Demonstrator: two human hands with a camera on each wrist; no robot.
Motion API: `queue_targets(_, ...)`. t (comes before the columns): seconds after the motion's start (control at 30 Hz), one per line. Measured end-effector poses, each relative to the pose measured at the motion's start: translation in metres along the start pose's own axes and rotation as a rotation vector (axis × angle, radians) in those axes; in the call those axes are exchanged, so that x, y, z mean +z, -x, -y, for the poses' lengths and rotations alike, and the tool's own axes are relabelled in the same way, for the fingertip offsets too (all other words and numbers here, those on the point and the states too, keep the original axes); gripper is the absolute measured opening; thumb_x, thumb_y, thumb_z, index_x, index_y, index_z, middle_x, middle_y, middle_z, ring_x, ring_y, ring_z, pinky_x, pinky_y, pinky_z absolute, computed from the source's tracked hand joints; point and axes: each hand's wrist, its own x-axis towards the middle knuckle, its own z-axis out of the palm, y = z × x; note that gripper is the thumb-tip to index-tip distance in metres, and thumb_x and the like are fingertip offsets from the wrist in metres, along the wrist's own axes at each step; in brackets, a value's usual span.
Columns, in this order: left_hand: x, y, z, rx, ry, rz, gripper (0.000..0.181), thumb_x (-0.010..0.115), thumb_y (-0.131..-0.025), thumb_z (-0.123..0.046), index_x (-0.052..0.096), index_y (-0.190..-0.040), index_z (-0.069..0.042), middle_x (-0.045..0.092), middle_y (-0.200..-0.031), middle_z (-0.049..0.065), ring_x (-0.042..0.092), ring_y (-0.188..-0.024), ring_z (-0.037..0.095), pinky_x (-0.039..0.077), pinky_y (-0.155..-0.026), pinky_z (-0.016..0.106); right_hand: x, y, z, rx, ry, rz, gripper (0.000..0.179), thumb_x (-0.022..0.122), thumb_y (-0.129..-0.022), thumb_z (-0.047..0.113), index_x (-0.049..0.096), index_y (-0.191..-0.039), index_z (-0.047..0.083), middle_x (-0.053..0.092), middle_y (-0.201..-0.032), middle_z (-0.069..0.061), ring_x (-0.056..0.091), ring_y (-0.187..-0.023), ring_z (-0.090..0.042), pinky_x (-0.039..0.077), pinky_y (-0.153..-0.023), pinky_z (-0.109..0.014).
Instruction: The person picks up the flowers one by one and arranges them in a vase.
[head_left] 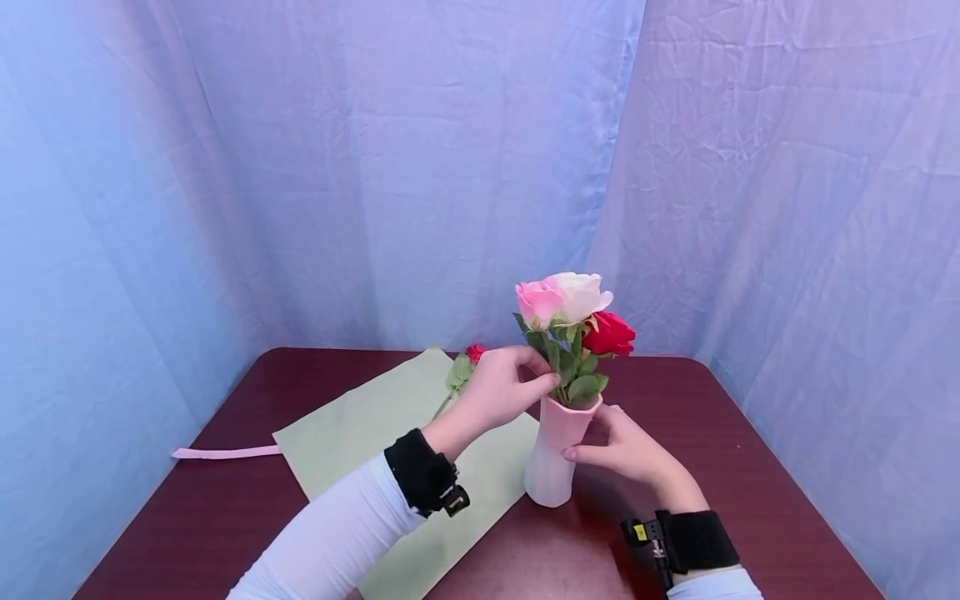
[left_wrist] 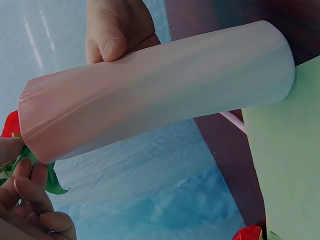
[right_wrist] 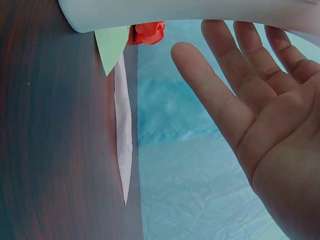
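Observation:
A tall vase [head_left: 553,454], pink at the mouth and fading to white, stands on the table. Rising from its mouth are a pink rose [head_left: 537,302], a white rose [head_left: 582,296] and a red rose [head_left: 609,335] with green leaves. My left hand [head_left: 504,385] pinches a rose stem just above the rim, its fingers curled in the left wrist view; which rose the stem belongs to is hidden. My right hand [head_left: 632,447] holds the vase's right side, thumb toward the front and fingertips against the far side. In the right wrist view those fingers [right_wrist: 215,42] look fairly straight.
Green wrapping paper [head_left: 360,425] lies flat left of the vase. Another red rose [head_left: 476,353] rests on it, partly hidden behind my left hand. A pink ribbon [head_left: 225,453] sticks out from under the paper's left corner. Blue curtains [head_left: 450,167] surround the dark wooden table [head_left: 720,450].

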Motion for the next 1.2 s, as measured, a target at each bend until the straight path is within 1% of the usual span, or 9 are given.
queue_targets(0.17, -0.005, 0.002, 0.000, 0.015, 0.024, -0.003, 0.014, 0.078, -0.090, -0.029, 0.074, -0.088, -0.016, 0.068, -0.079, -0.010, 0.063, -0.071, 0.009, 0.054, -0.060, 0.027, -0.001, 0.000, 0.002, 0.010, -0.003, -0.008, 0.058, 0.081, -0.088, 0.016, 0.057, -0.141, 0.016, 0.069, -0.126, -0.001, 0.067, -0.113, -0.021, 0.054, -0.092, -0.036)
queue_targets(0.27, -0.008, 0.004, 0.000, 0.010, 0.035, 0.000, 0.014, 0.078, -0.090, -0.030, 0.074, -0.088, -0.016, 0.068, -0.079, -0.010, 0.063, -0.070, 0.009, 0.054, -0.060, 0.028, -0.001, 0.000, 0.001, 0.017, 0.000, -0.012, 0.059, 0.082, -0.088, 0.016, 0.057, -0.141, 0.017, 0.068, -0.126, 0.000, 0.067, -0.113, -0.020, 0.054, -0.093, -0.036)
queue_targets(0.4, -0.016, 0.006, 0.000, 0.009, 0.020, -0.016, 0.014, 0.078, -0.089, -0.030, 0.073, -0.088, -0.017, 0.067, -0.078, -0.010, 0.062, -0.069, 0.009, 0.053, -0.060, 0.029, -0.001, 0.001, -0.001, 0.032, 0.018, -0.021, 0.060, 0.083, -0.087, 0.019, 0.057, -0.141, 0.019, 0.068, -0.127, 0.002, 0.066, -0.114, -0.019, 0.054, -0.094, -0.036)
queue_targets(0.53, -0.026, 0.006, 0.001, 0.011, 0.026, -0.051, 0.013, 0.078, -0.089, -0.029, 0.073, -0.089, -0.017, 0.067, -0.079, -0.009, 0.061, -0.067, 0.011, 0.052, -0.059, 0.030, -0.001, 0.001, 0.000, 0.042, 0.025, -0.028, 0.060, 0.084, -0.086, 0.020, 0.058, -0.141, 0.019, 0.068, -0.127, 0.002, 0.066, -0.114, -0.019, 0.053, -0.094, -0.036)
queue_targets(0.63, -0.034, 0.006, 0.001, 0.002, 0.049, -0.077, 0.013, 0.077, -0.090, -0.027, 0.074, -0.091, -0.015, 0.068, -0.080, -0.007, 0.059, -0.065, 0.014, 0.051, -0.057, 0.031, -0.001, 0.001, 0.001, 0.050, 0.018, -0.028, 0.060, 0.084, -0.086, 0.020, 0.058, -0.140, 0.019, 0.069, -0.126, 0.002, 0.067, -0.113, -0.019, 0.054, -0.093, -0.036)
queue_targets(0.77, -0.046, 0.006, 0.000, -0.016, 0.061, -0.115, 0.013, 0.076, -0.090, -0.028, 0.073, -0.094, -0.016, 0.066, -0.074, -0.003, 0.056, -0.059, 0.017, 0.049, -0.053, 0.033, -0.001, 0.000, 0.002, 0.056, 0.008, -0.024, 0.059, 0.084, -0.086, 0.019, 0.058, -0.140, 0.018, 0.069, -0.125, 0.000, 0.068, -0.112, -0.020, 0.054, -0.092, -0.036)
queue_targets(0.9, -0.058, 0.006, 0.002, -0.035, 0.078, -0.138, 0.013, 0.076, -0.092, -0.027, 0.072, -0.096, -0.016, 0.066, -0.071, -0.001, 0.058, -0.056, 0.019, 0.049, -0.051, 0.034, -0.002, 0.001, 0.003, 0.063, 0.003, -0.021, 0.060, 0.084, -0.086, 0.019, 0.058, -0.140, 0.018, 0.069, -0.125, 0.000, 0.068, -0.111, -0.020, 0.055, -0.092, -0.036)
queue_targets(1.03, -0.068, 0.004, 0.007, -0.048, 0.047, -0.157, 0.014, 0.075, -0.093, -0.028, 0.072, -0.099, -0.016, 0.069, -0.078, -0.004, 0.059, -0.058, 0.019, 0.050, -0.052, 0.035, -0.002, 0.001, 0.004, 0.076, 0.000, -0.017, 0.060, 0.084, -0.086, 0.020, 0.058, -0.140, 0.017, 0.068, -0.126, 0.000, 0.068, -0.111, -0.020, 0.055, -0.092, -0.036)
queue_targets(1.2, -0.076, 0.003, 0.018, -0.067, -0.025, -0.159, 0.019, 0.074, -0.094, -0.030, 0.073, -0.107, -0.015, 0.071, -0.095, -0.006, 0.060, -0.063, 0.018, 0.052, -0.060, 0.034, -0.002, 0.001, 0.004, 0.079, -0.014, -0.015, 0.060, 0.083, -0.086, 0.019, 0.057, -0.140, 0.017, 0.067, -0.127, -0.001, 0.067, -0.112, -0.021, 0.055, -0.092, -0.035)
